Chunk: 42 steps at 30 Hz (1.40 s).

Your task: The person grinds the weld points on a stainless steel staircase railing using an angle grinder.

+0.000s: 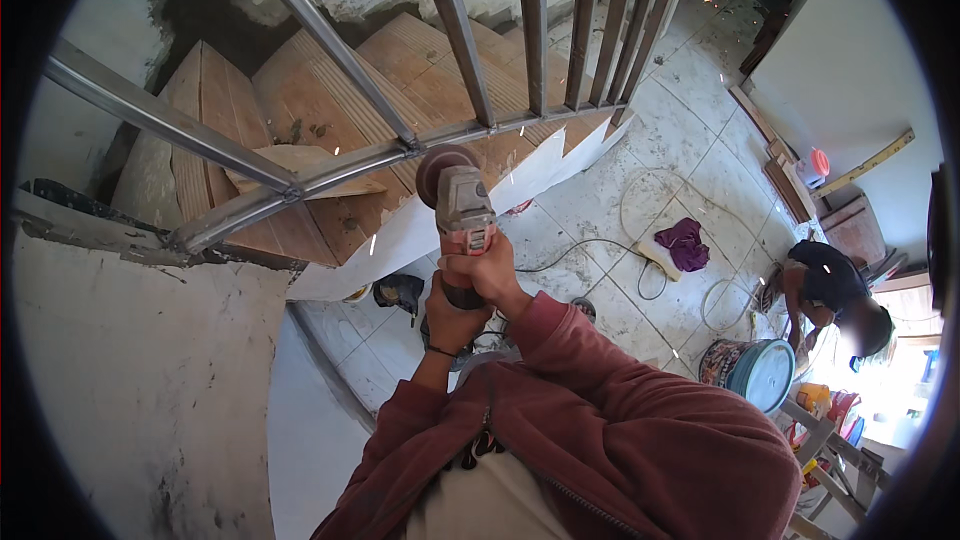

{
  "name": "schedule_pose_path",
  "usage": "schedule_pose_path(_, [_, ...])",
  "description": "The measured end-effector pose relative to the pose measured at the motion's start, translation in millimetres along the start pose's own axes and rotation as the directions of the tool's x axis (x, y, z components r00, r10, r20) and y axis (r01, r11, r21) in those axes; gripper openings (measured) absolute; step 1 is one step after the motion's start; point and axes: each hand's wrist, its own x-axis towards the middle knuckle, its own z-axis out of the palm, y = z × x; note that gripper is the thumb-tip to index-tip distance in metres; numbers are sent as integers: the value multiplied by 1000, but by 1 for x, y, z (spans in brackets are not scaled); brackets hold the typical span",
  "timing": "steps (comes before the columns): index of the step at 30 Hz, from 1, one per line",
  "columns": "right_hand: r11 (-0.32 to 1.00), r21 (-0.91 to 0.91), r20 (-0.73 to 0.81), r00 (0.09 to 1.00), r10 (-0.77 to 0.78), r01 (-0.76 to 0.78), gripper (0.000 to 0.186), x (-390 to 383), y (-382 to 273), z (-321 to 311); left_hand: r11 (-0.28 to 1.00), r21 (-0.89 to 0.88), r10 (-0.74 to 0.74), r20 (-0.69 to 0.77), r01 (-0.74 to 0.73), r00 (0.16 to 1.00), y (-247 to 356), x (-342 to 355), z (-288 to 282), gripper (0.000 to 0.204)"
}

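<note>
Hands, left (452,312) and right (487,268), wrap their fingers around a grinder (462,205) whose disc touches the steel rail (330,172) above wooden stairs (300,90).

One angle grinder (458,198), two hands, one bucket (752,370), one purple cloth (685,242)

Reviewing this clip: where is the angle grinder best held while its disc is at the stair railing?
Likely by its rear body, from behind and below, as both hands do now: right hand upper, left hand beneath. The angle grinder points its disc at the metal railing, so the front end is unsafe.
</note>
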Motion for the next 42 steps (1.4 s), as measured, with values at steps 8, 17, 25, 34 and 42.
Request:
schedule_pose_path(8, [995,-48,4,996,-90,91,58,1,-8,4,996,-63,55,-44,-57,998,13,2,1,76])
schedule_pose_path(17, [1000,15,-6,1000,-8,8,60,-11,8,-19,998,-49,27,41,-25,999,0,-11,14,87])
schedule_pose_path(25, [966,-238,85,993,-81,99,66,-24,-13,-22,990,-140,0,-30,-4,1000,-21,-27,32,85])
schedule_pose_path(34, [962,-251,437,899,16,105,65,-5,-41,-34,998,27,-46,-255,55,966,12,-40,56,80])
schedule_pose_path(42, [957,-264,581,812,59,119,63,30,-61,-42,960,-185,-271,-407,212,872,31,-24,84,77])
